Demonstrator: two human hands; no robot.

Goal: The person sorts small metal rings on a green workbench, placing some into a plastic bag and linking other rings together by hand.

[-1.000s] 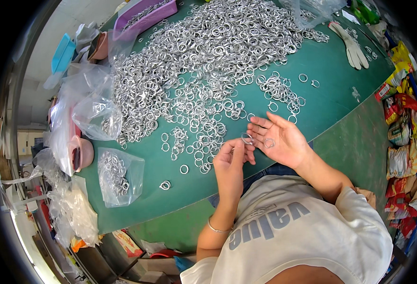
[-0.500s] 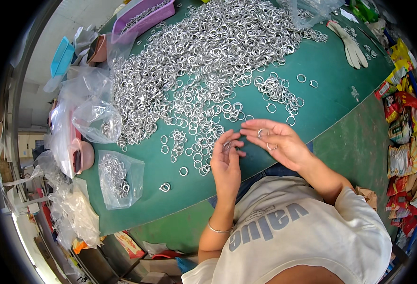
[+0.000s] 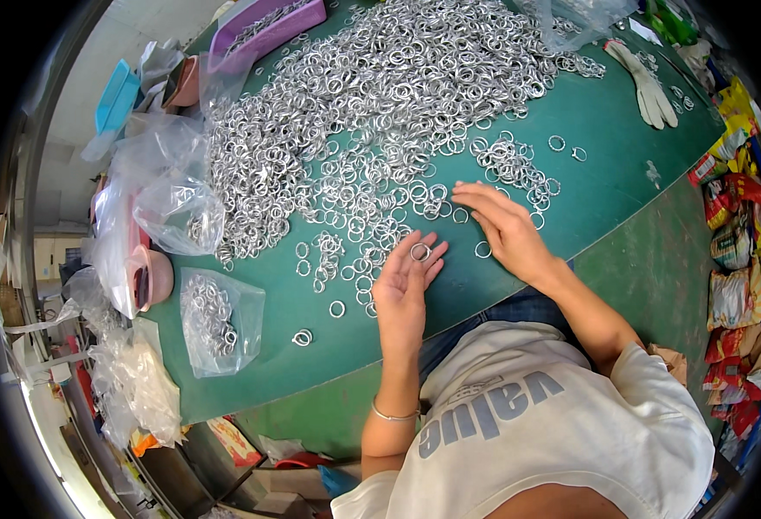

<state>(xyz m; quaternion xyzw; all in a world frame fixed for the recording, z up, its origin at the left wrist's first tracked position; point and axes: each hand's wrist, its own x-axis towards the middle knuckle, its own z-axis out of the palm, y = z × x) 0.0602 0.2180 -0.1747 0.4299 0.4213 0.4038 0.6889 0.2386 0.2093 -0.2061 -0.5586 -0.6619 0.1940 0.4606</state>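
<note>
My left hand (image 3: 405, 285) is turned palm up over the green table, its thumb pinning a silver metal ring (image 3: 420, 252) against the fingers. To the right, my right hand (image 3: 512, 233) is palm down with its fingers stretched out, just above the tabletop. One loose ring (image 3: 460, 215) lies by its fingertips and another ring (image 3: 482, 249) is beside its thumb side. Beyond both hands spreads a big heap of the same rings (image 3: 372, 95). A smaller cluster of rings (image 3: 506, 163) sits past my right fingertips.
A clear bag of rings (image 3: 210, 320) lies on the green table (image 3: 329, 346), left of my hands. A purple bin (image 3: 264, 35) stands at the far left, near a pink container (image 3: 151, 278) and plastic bags (image 3: 177, 212). White gloves (image 3: 644, 86) rest at far right.
My hands have moved apart. The right hand has gone from beside the left to over the table, and the rings it had are no longer in it. The left hand has shifted slightly left.
</note>
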